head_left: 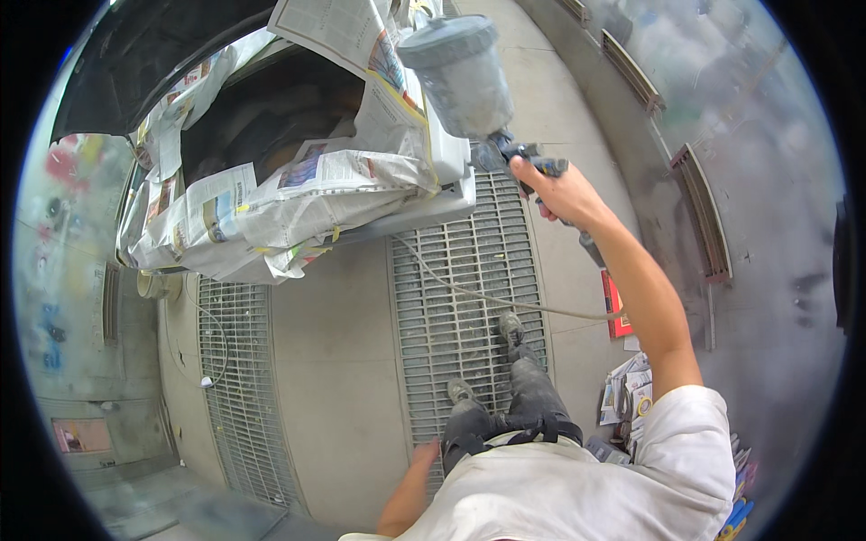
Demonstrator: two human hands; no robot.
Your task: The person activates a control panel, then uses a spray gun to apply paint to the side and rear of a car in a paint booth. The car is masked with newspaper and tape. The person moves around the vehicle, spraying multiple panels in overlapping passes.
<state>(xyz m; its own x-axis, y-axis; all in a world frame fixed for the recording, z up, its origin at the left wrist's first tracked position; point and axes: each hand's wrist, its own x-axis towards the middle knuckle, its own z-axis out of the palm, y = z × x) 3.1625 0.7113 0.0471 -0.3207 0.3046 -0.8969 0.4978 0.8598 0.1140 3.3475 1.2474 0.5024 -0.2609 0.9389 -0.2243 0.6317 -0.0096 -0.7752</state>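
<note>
My right hand (556,193) grips a gravity-feed spray gun (517,149), with its cup (467,74) on top coated in grey paint. The gun is held out beside the corner of a car's body, where a light grey bumper (433,206) shows. Newspaper masking (325,186), fixed with yellow tape, wraps the front edge and surrounds the dark engine bay (270,111). An air hose (487,296) runs under my right forearm and towards the car. Low beside my thigh hangs my left hand (425,454), blurred, its fingers not clear.
Metal floor grates (467,270) run under my feet, and another grate (240,379) lies to the left. A raised dark hood (162,61) hangs over the car. Along the paint-stained right wall (764,203) are a red box (616,304) and stacked newspapers (626,389). A bucket (159,285) stands left.
</note>
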